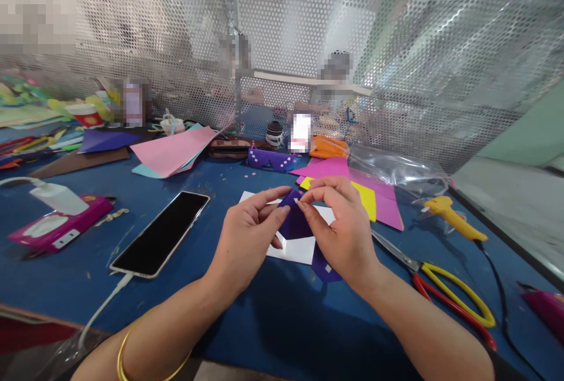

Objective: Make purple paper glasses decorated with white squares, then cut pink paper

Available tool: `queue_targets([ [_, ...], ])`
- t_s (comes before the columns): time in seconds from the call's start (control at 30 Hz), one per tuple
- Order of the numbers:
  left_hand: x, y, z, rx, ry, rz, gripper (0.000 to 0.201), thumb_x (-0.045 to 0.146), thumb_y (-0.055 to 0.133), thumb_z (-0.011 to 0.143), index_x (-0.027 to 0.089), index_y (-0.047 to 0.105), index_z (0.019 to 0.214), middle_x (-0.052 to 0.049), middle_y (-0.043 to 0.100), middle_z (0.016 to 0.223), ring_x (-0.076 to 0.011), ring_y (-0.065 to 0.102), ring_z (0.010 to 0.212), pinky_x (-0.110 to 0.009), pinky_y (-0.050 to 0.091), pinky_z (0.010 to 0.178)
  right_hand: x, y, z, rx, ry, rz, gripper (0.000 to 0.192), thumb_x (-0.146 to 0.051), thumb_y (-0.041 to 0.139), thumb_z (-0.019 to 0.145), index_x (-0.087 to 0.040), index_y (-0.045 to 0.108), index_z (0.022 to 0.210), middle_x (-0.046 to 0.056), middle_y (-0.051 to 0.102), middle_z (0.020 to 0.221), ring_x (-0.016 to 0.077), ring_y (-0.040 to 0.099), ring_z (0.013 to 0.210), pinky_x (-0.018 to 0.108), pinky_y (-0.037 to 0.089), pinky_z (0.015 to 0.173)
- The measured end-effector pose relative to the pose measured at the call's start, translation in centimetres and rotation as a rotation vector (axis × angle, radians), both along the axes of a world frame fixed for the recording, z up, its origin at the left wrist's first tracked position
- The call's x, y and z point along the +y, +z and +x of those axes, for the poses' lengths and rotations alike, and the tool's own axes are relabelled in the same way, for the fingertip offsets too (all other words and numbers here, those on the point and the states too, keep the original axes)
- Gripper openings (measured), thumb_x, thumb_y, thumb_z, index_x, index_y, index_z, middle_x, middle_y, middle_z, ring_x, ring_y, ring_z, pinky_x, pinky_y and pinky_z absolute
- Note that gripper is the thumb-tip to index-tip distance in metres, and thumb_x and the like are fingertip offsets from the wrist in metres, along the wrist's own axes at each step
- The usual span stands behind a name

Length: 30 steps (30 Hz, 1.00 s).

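Note:
My left hand [251, 222] pinches the upper left edge of a purple foam piece [296, 225], its thumb on the front face. My right hand [337, 216] has thumb and forefinger pressed together around a tiny white square [296, 201] at the top of that piece. Whether the square is stuck down, I cannot tell. Under both hands lies a white sheet [291, 250]. Part of the purple foam, bearing another small white square [328, 268], shows below my right hand; how it joins the held piece is hidden.
Scissors [414, 265] with red and yellow handles and a yellow glue gun [456, 219] lie at right. A charging phone [161, 234] and a magenta power strip [61, 222] are at left. Purple foam glasses [273, 159], pink sheets [174, 149] and a mesh screen [304, 17] stand beyond.

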<state>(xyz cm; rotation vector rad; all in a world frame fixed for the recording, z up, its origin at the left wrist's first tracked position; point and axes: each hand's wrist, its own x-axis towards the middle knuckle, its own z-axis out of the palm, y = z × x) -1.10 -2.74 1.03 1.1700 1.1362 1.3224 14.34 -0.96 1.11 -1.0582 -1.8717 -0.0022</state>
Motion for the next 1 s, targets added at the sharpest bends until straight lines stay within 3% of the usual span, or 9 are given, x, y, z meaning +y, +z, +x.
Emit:
queue_targets([
  [0.4,0.0,-0.1,-0.2,0.001,-0.025,-0.001,0.037,0.035,0.072,0.08,0.021,0.072,0.114,0.007,0.054,0.056,-0.0062,0.046,0.044,-0.017,0.043,0.045,-0.3,0.1,-0.2,0.113,0.012,-0.047,0.003,-0.021,0.061,0.087,-0.022,0.059,0.086,0.005,0.061,0.096,0.0219,0.059,0.099,0.041,0.047,0.088],
  [0.53,0.0,0.1,-0.1,-0.004,-0.012,0.004,0.035,0.034,0.073,0.079,0.021,0.073,0.111,0.007,0.056,0.057,-0.0058,0.046,0.044,-0.017,0.042,0.043,-0.8,0.5,0.0,0.176,0.019,0.021,0.011,-0.017,0.054,0.088,-0.023,0.058,0.096,0.006,0.064,0.097,0.022,0.061,0.097,0.04,0.049,0.085],
  [0.6,0.0,0.1,0.0,-0.013,-0.009,0.006,0.034,0.033,0.073,0.079,0.021,0.073,0.111,0.006,0.059,0.058,-0.0063,0.046,0.045,-0.017,0.043,0.043,-1.1,0.5,0.3,0.135,0.018,0.102,0.02,-0.013,0.051,0.088,-0.024,0.058,0.103,0.006,0.068,0.101,0.0226,0.063,0.101,0.044,0.047,0.093],
  [0.73,0.0,0.1,0.0,-0.038,-0.01,0.004,0.033,0.031,0.073,0.078,0.021,0.073,0.11,0.005,0.062,0.059,-0.0073,0.048,0.047,-0.016,0.044,0.042,-1.6,0.1,1.0,-0.078,0.065,0.257,0.039,-0.006,0.051,0.083,-0.026,0.056,0.116,0.003,0.073,0.107,0.0249,0.063,0.114,0.053,0.029,0.113],
  [0.87,0.0,0.1,0.0,-0.054,-0.017,0.013,0.032,0.028,0.072,0.079,0.02,0.073,0.11,0.005,0.062,0.058,-0.0072,0.049,0.048,-0.016,0.046,0.043,-1.8,-0.3,1.4,-0.21,0.116,0.337,0.057,-0.008,0.054,0.079,-0.023,0.045,0.133,0.004,0.073,0.114,0.0285,0.059,0.123,0.058,0.025,0.115],
  [1.0,-0.1,0.1,0.0,-0.049,-0.02,0.017,0.032,0.029,0.072,0.079,0.019,0.073,0.11,0.005,0.061,0.061,-0.0061,0.047,0.047,-0.015,0.046,0.042,-1.8,-0.5,1.4,-0.305,0.098,0.326,0.06,-0.012,0.055,0.079,-0.025,0.041,0.137,0.003,0.073,0.115,0.0299,0.057,0.126,0.059,0.022,0.116],
])
